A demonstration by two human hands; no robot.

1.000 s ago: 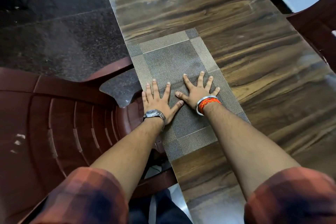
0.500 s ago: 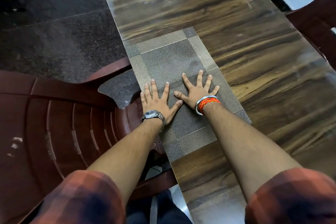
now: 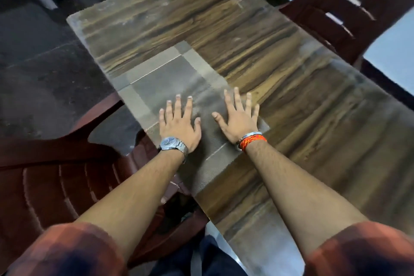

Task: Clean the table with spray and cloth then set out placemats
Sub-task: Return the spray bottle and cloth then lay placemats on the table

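Note:
A grey woven placemat (image 3: 165,80) with lighter border strips lies along the left edge of the wood-grain table (image 3: 302,87). My left hand (image 3: 179,124), wearing a watch, rests flat on the mat near the table's left edge, fingers spread. My right hand (image 3: 238,116), with an orange thread and a bangle at the wrist, lies flat on the mat's right side, its fingers reaching the mat's border. Neither hand holds anything. No spray bottle or cloth is in view.
A dark red plastic chair (image 3: 56,175) stands close against the table's left side, under my left arm. A second dark red chair (image 3: 336,11) stands at the far right. Dark floor (image 3: 40,63) lies to the left.
My hands have slid apart across the placemat, the right one moving toward its right border. The view has tilted up, showing more of the far table and the right chair.

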